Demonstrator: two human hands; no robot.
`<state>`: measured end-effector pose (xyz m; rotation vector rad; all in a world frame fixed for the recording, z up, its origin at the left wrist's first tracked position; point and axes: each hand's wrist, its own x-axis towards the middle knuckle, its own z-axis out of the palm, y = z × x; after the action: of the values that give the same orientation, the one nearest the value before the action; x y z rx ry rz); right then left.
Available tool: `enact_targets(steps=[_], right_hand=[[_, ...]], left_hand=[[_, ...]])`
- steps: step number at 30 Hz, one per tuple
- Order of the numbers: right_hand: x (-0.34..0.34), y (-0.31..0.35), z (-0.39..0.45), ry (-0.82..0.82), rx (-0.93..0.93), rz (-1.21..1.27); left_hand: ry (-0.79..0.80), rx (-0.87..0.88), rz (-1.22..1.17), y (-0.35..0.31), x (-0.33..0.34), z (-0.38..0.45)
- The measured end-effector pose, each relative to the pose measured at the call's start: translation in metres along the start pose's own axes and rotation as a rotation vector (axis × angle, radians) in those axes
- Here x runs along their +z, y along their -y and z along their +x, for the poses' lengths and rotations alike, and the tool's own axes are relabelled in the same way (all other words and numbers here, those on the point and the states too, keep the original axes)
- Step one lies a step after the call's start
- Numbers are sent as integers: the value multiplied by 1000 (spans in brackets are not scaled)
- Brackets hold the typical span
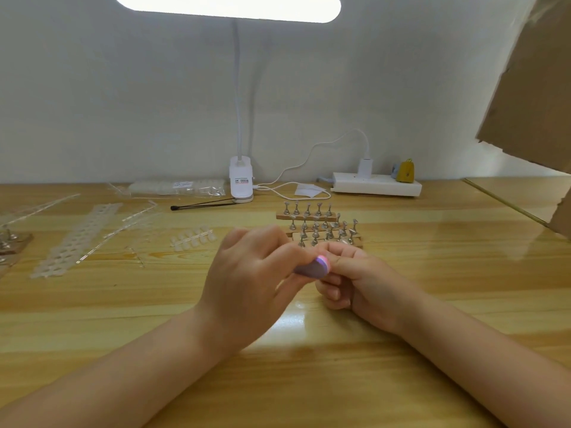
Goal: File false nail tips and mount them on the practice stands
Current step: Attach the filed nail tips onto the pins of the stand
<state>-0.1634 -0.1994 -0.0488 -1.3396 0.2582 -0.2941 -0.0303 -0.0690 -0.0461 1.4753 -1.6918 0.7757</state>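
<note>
Left hand [247, 273] grips the file [312, 267], right hand [349, 279] apparently pinches a hidden tip; short, light strokes seem best.

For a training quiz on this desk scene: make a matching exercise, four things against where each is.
Things:
1. nail file
2. power strip
3. loose nail tips
4. cardboard

Places:
A. upper right, leaning over the desk
B. on the desk, left of the hands
C. against the wall, right of the lamp base
D. between the two hands

Pairs: 1-D, 2-C, 3-B, 4-A
</note>
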Motion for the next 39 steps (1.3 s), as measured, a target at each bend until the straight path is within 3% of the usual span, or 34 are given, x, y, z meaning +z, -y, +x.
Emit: enact_targets(steps=[5, 8, 11, 14, 19, 22, 27, 32, 39], right_hand=[[-3, 0, 1, 38, -11, 53], [-1, -2, 1, 23, -22, 46], [-2, -1, 0, 33, -35, 61], [-2, 0, 0, 27, -56, 84], [-2, -1, 0, -24, -67, 60], [-3, 0, 0, -21, -71, 80], [-2, -2, 1, -32, -77, 47], [-2, 1, 0, -68, -56, 74], [2, 1, 0, -125, -41, 73]], left_hand=[[7, -135, 56, 8, 0, -3], [-36, -69, -43, 7, 0, -1], [24, -53, -29, 2, 2, 0], [66, -162, 36, 9, 1, -3], [72, -205, -144, 3, 1, 0], [165, -208, -78, 4, 3, -5], [11, -249, -166, 2, 1, 0], [137, -206, 25, 6, 5, -6], [5, -110, 13, 7, 4, -6]])
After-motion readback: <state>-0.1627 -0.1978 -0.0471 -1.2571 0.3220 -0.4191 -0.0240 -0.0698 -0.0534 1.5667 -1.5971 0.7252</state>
